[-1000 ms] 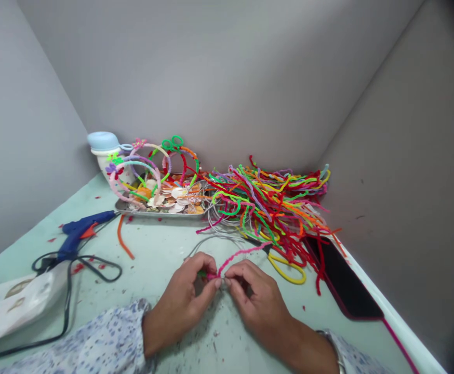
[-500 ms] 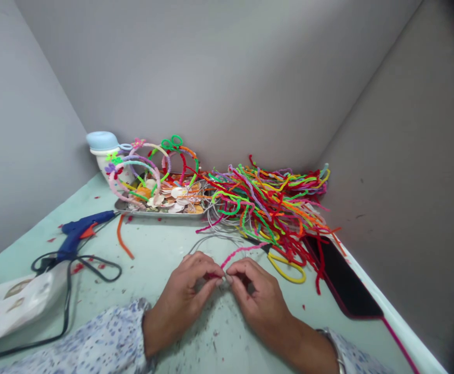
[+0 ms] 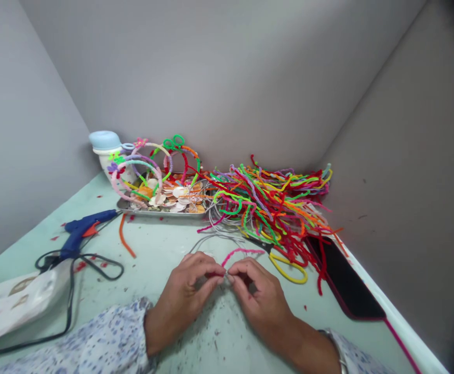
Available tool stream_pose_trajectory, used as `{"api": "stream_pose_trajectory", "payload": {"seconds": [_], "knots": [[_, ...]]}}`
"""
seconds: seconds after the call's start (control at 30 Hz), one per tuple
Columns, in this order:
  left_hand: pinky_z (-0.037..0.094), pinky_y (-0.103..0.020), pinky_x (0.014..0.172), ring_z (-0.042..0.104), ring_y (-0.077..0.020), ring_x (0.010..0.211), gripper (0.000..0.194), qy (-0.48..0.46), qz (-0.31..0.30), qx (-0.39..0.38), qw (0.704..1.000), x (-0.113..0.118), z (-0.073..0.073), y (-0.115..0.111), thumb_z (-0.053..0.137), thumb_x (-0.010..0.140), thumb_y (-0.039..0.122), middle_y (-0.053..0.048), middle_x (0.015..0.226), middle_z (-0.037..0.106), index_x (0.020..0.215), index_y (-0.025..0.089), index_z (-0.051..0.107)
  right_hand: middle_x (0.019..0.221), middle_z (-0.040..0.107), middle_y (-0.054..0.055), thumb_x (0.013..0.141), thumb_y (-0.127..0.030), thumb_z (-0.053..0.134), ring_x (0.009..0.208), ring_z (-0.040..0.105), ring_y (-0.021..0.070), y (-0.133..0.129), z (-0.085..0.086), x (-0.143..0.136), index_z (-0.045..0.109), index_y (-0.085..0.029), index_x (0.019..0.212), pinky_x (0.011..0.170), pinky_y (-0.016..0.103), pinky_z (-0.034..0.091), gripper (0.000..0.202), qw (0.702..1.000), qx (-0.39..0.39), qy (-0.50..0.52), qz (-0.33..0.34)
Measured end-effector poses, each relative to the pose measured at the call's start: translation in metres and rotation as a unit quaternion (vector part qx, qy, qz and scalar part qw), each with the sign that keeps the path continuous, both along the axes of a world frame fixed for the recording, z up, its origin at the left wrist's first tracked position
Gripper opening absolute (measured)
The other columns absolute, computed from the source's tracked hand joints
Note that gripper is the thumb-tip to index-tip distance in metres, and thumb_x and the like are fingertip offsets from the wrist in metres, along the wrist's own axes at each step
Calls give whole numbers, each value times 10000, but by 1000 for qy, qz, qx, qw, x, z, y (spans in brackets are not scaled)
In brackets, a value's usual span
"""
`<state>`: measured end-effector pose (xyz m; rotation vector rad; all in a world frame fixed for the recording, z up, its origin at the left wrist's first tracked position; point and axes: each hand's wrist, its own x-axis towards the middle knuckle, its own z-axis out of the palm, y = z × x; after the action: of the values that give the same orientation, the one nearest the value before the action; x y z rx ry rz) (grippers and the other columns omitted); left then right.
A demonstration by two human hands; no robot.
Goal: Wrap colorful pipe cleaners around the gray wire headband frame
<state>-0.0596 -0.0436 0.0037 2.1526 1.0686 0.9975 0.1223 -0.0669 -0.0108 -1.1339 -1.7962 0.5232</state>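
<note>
A pink pipe cleaner [image 3: 242, 251] arches up behind my fingertips, its free end pointing right toward the scissors. My left hand [image 3: 191, 291] pinches it between thumb and forefinger. Against those fingertips, my right hand [image 3: 260, 291] is closed in a pinch too, at the pipe cleaner's near end. A small greyish bit shows between the two pinches, too small to make out. Just beyond my hands lie loops of grey wire [image 3: 215, 236]. Scissors with yellow handles [image 3: 289, 269] rest to the right of my right hand, their blades partly under the pile.
A large heap of coloured pipe cleaners [image 3: 274, 197] lies at the back right, beside a dark phone-like slab [image 3: 347, 280]. Behind on the left, a metal tray [image 3: 160, 213] holds decorated headbands [image 3: 137, 161] and round pieces. A blue glue gun [image 3: 75, 236] with its cord lies left.
The pink pipe cleaner's free end has swung slightly lower. Both hands keep their pinches at nearly the same place, and the whole view has shifted a little.
</note>
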Motion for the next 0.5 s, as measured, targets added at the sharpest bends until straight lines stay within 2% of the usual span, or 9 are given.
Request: {"api": "stream_pose_trajectory", "payload": {"seconds": [0.23, 0.5], "knots": [[454, -319, 816, 585, -177, 893, 95, 5, -16, -7, 1000, 0, -1, 1, 588, 877, 214, -36, 888, 650, 934, 218, 665, 823, 626, 16, 869, -114, 522, 747, 592, 150, 1, 0, 1, 600, -211, 915, 658, 251, 459, 133, 1000, -1, -3, 6], [466, -313, 792, 602, -174, 846, 67, -8, 3, 11, 1000, 0, 2, -1, 620, 857, 223, -37, 858, 662, 912, 200, 650, 829, 624, 19, 866, -106, 519, 751, 594, 149, -2, 1, 0, 595, -212, 921, 662, 249, 460, 142, 1000, 3, 1, 7]]}}
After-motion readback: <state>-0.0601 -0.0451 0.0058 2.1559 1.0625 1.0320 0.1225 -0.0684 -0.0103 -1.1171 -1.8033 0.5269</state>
